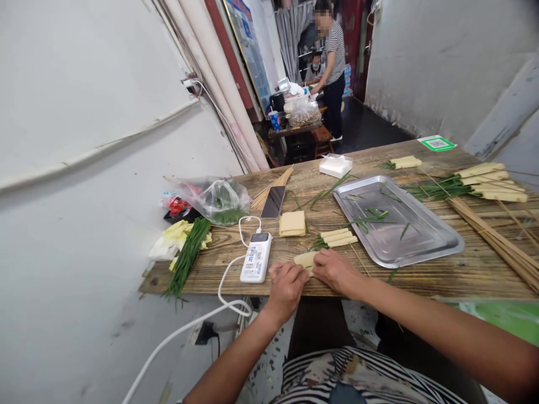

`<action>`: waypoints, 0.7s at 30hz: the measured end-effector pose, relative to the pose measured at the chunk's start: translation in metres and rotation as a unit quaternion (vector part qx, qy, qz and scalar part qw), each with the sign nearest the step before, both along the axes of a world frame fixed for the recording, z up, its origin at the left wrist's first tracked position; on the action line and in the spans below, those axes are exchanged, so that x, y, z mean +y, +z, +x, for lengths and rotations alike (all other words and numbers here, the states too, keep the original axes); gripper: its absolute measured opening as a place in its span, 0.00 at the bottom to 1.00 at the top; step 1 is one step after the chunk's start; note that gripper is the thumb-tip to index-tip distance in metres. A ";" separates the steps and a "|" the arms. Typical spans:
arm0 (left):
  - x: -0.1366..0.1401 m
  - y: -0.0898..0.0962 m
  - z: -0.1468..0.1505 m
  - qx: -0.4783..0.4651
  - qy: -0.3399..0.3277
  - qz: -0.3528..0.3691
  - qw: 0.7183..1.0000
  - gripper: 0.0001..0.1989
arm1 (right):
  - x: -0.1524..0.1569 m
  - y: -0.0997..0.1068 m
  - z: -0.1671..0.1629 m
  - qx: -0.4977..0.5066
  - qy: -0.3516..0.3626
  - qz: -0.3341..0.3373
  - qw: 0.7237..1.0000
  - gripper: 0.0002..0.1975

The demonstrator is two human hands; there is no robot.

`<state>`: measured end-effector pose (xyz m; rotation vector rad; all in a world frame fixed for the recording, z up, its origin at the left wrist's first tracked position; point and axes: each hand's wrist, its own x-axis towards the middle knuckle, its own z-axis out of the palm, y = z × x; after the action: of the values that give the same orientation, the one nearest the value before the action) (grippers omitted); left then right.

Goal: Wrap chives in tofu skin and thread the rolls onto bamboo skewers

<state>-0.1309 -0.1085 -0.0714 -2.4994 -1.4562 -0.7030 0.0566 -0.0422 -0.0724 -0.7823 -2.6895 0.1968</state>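
Note:
A pale yellow tofu sheet (pixel 306 260) lies at the table's near edge between my two hands. My left hand (pixel 288 283) has its fingers closed on the sheet's left end. At the right end, the fingers of my right hand (pixel 334 270) are bent and pressed onto the same sheet. Part of the sheet is hidden under the fingers. Just beyond it lie several finished rolls (pixel 339 238) with green chives sticking out at one end. Behind these is a stack of square tofu sheets (pixel 292 223). A bundle of chives (pixel 188 255) rests at the table's left end.
A metal tray (pixel 452 250) with chive scraps is on the right. More rolls (pixel 499 182) and bundled bamboo skewers (pixel 497 238) lie beyond it. A white power bank (pixel 256 261) with a cable and a phone (pixel 273 202) are left of centre. A person (pixel 334 62) stands at a far table.

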 end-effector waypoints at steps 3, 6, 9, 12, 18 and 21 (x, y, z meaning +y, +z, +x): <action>-0.001 -0.004 -0.003 -0.005 -0.005 -0.001 1.000 0.07 | 0.001 -0.001 -0.001 -0.005 0.004 -0.005 1.000 0.16; -0.002 -0.006 -0.007 -0.012 -0.020 -0.005 1.000 0.09 | 0.001 -0.002 -0.002 0.004 0.007 -0.011 1.000 0.16; -0.001 -0.006 -0.009 -0.020 -0.026 0.003 0.999 0.09 | 0.003 -0.003 -0.003 0.011 0.008 -0.018 1.000 0.17; -0.001 -0.005 -0.010 -0.030 -0.038 0.014 0.999 0.07 | 0.005 -0.005 -0.003 0.012 0.009 -0.024 1.000 0.16; 0.000 -0.004 -0.008 -0.014 -0.020 0.011 1.000 0.05 | 0.003 -0.001 0.000 0.012 0.005 -0.025 1.000 0.15; 0.001 -0.005 -0.007 -0.007 -0.009 0.001 1.000 0.06 | 0.002 0.003 0.001 0.006 -0.004 -0.015 1.000 0.14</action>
<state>-0.1379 -0.1077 -0.0760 -2.5149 -1.4379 -0.7271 0.0577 -0.0404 -0.0695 -0.7998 -2.6779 0.2402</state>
